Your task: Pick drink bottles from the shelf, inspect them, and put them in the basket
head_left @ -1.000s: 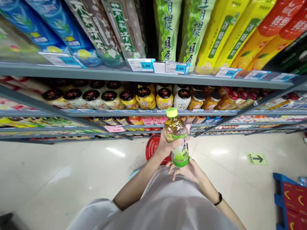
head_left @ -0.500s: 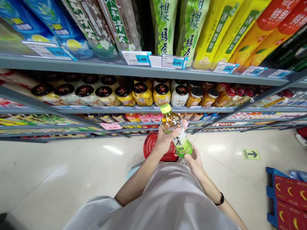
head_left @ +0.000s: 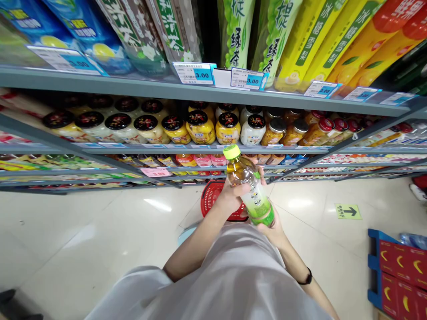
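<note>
The left hand [head_left: 230,199] is closed around the middle of a bottle [head_left: 256,203], fingers curled over its front and thumb on the near side, just under the amber-filled shoulder. The right hand [head_left: 272,227] cups the base from below, fingers bent up around the green bottom edge, so both hands grip the same bottle, close together in front of the chest. The bottle is tilted, its lime-green cap [head_left: 231,151] pointing up and left towards the shelves and its base down and right. The left forearm rises from the lower left with the wrist bent inward; the right forearm comes in from the lower right and carries a black wristband [head_left: 305,280]. The bottle's label is white fading to green, and its print is too small to read here. A red basket [head_left: 213,198] sits on the floor just beyond the hands. On the top shelf, tall green packs [head_left: 235,44] carry the characters 绿茶, and yellow packs [head_left: 313,40] beside them read 冰糖雪梨. Price tags [head_left: 203,75] on the shelf edge show 3.00. A row of jars [head_left: 200,129] with dark lids stands on the shelf below. A green arrow sticker [head_left: 348,211] lies on the floor to the right.
</note>
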Action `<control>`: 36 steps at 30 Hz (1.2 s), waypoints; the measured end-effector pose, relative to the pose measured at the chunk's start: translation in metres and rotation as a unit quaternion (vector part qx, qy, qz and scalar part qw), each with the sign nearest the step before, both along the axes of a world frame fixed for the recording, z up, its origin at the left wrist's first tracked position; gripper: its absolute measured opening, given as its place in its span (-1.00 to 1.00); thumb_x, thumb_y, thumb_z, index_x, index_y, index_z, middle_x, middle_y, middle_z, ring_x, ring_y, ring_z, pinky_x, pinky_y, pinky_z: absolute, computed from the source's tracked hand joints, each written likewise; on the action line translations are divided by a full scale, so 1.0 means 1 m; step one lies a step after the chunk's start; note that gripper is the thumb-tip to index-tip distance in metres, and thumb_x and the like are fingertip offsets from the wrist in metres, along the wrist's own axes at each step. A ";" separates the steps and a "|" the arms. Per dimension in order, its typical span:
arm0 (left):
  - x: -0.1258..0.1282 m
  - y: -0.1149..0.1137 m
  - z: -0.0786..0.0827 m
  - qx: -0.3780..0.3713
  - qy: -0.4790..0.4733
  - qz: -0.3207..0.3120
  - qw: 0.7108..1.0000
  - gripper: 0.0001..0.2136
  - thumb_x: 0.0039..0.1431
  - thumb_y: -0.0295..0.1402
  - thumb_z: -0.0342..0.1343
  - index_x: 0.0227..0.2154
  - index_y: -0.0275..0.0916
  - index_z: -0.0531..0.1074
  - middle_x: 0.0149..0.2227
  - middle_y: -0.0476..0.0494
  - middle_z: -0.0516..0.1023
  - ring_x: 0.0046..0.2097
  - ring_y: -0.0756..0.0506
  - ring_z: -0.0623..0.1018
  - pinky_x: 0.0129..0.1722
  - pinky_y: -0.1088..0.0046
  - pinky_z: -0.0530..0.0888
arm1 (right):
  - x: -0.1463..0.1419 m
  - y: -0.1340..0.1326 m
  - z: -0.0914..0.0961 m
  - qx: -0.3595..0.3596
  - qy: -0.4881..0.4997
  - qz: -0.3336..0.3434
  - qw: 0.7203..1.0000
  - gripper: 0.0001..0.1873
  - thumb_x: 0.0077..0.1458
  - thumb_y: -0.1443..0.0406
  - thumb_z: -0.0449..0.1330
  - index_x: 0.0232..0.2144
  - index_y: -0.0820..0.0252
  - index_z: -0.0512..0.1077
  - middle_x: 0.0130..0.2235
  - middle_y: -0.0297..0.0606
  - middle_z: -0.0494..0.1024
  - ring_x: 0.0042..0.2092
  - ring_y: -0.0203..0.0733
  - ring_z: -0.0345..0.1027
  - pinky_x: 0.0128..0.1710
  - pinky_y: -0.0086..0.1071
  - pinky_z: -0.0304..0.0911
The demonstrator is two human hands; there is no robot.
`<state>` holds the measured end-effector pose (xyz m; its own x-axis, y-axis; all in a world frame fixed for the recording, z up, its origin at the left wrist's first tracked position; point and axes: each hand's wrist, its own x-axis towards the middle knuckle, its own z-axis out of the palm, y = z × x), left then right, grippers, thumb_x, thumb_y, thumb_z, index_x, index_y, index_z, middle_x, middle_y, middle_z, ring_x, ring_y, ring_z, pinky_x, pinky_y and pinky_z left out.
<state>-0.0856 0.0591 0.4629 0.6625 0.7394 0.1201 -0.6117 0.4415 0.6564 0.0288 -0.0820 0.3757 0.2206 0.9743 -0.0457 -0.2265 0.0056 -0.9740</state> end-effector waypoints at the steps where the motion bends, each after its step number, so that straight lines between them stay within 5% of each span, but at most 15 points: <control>1: 0.000 0.000 -0.001 -0.001 -0.004 -0.019 1.000 -0.21 -0.33 0.04 0.49 0.03 -0.17 0.47 -0.13 -0.25 0.60 -0.17 -0.27 0.63 -0.22 0.20 0.58 | 0.001 -0.003 0.000 -0.011 0.043 0.054 0.998 -0.17 -0.05 -0.14 0.43 0.16 0.05 0.32 -0.04 -0.10 0.56 0.01 0.08 0.50 0.02 -0.06 0.43; 5: 0.005 -0.001 -0.005 0.011 -0.028 -0.069 0.997 -0.19 -0.36 0.06 0.47 0.03 -0.17 0.47 -0.14 -0.28 0.58 -0.17 -0.30 0.63 -0.23 0.16 0.58 | 0.004 -0.013 0.001 -0.030 0.097 0.118 0.988 -0.20 0.00 -0.23 0.35 0.12 0.11 0.40 -0.12 -0.07 0.60 -0.10 0.11 0.57 -0.07 -0.01 0.47; 9: 0.016 -0.004 -0.010 0.017 -0.018 -0.084 0.996 -0.20 -0.39 0.06 0.48 0.00 -0.17 0.48 -0.16 -0.28 0.59 -0.16 -0.33 0.62 -0.21 0.10 0.59 | 0.005 -0.023 0.001 -0.028 0.067 0.050 0.996 -0.19 -0.11 -0.25 0.41 0.02 0.13 0.47 -0.18 -0.09 0.62 -0.07 0.14 0.56 -0.07 -0.03 0.48; 17: 0.042 -0.027 -0.004 0.045 -0.011 -0.024 0.999 -0.24 -0.30 0.06 0.46 0.02 -0.17 0.48 -0.18 -0.26 0.61 -0.12 -0.31 0.63 -0.13 0.11 0.61 | 0.025 -0.040 0.000 0.019 -0.018 -0.060 0.998 -0.19 -0.15 -0.14 0.50 0.06 0.13 0.51 0.07 -0.05 0.60 0.10 0.11 0.48 0.16 -0.10 0.37; 24: 0.083 -0.063 -0.003 0.076 -0.019 0.013 0.997 -0.31 -0.14 -0.02 0.45 0.07 -0.18 0.45 -0.13 -0.27 0.63 -0.09 -0.29 0.64 -0.06 0.16 0.59 | 0.065 -0.075 0.003 0.062 -0.023 -0.090 0.994 -0.26 -0.11 0.02 0.54 0.10 0.10 0.50 0.06 -0.10 0.60 0.08 0.02 0.48 0.13 -0.20 0.38; 36: 0.139 -0.145 0.002 0.143 0.044 -0.041 0.988 -0.34 -0.12 -0.17 0.48 0.06 -0.22 0.43 -0.01 -0.29 0.58 -0.04 -0.24 0.62 -0.04 0.24 0.59 | 0.117 -0.163 -0.010 0.075 -0.016 -0.102 0.992 -0.28 -0.01 0.15 0.52 0.17 0.08 0.41 0.13 -0.11 0.53 0.16 0.01 0.42 0.17 -0.24 0.36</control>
